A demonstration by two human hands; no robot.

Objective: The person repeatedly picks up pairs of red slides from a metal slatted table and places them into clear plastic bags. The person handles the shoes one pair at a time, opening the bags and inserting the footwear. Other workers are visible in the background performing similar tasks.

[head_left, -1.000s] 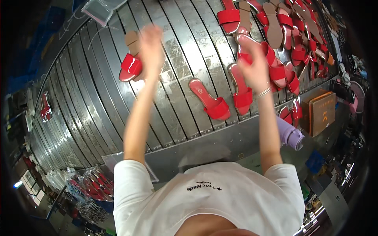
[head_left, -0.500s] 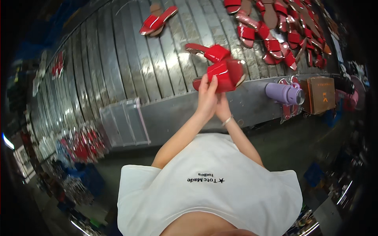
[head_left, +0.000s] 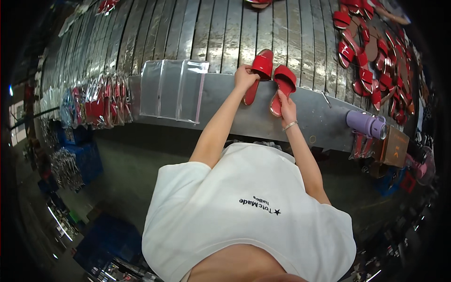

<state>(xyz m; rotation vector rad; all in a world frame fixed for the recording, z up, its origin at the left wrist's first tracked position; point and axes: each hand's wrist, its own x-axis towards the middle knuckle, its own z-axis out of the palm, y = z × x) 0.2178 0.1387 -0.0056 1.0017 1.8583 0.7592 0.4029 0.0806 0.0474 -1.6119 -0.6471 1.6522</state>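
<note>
My left hand grips a red slide sandal by its side near the wide glossy strap. The toe of that sandal points away from me. My right hand is closed around the heel part of a second red slide sandal, its fingers partly hidden beneath the sole. Side by side and slightly apart, the two sandals are over the grey metal ledge at the edge of the slatted surface. Left of my left hand lie flat clear plastic bags on the ledge.
Many loose red sandals lie at the right on the slatted metal surface. A purple bottle and brown box stand at the ledge's right. Bagged red sandals are at the left. A thin pen-like object lies nearer.
The two sandals, overlapping earlier, are now apart, one in each hand, and closer to me. My hands have separated. The whole view has shifted, with the bags now higher in it.
</note>
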